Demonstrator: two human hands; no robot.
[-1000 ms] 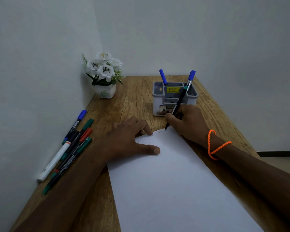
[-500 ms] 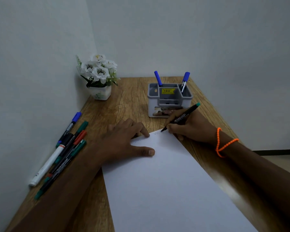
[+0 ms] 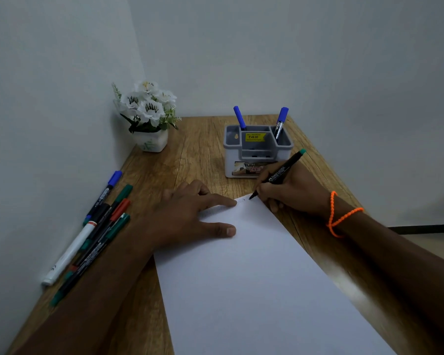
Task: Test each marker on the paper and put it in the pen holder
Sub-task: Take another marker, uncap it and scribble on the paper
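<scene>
The step in hand looks like the test itself: a green-ended marker (image 3: 280, 172) is being tried at the far edge of the paper (image 3: 254, 278), and it has not yet gone to the holder (image 3: 257, 152).

At about 9 o'clock, against the wall, lies the pile of markers (image 3: 98, 226) not yet tested: a blue-capped one, a white one, a red-ended one and several green-ended ones, touching and crossing each other. At 11 o'clock a flower pot (image 3: 150, 142) stands in the corner, well clear of the work.

The left hand (image 3: 190, 216) lies flat, fingers straight and spread, pressing the paper's far left corner down; it has hold of nothing. Faint marks show on the paper near its forefinger, too small to read.

At 12 o'clock sits the holder, with two blue-capped markers (image 3: 281, 121) upright in its back pockets, one at each side. The right hand (image 3: 290, 190), at about 1 o'clock just in front of the holder, pinches the marker in curled fingers, tip touching the paper's far corner, butt tilted up and away to the right.

Next, I judge, the hand must lift the marker and drop it upright into a free pocket; whether its cap is posted on the butt I cannot tell. The two standing markers lean inward and could be knocked on the way in.
</scene>
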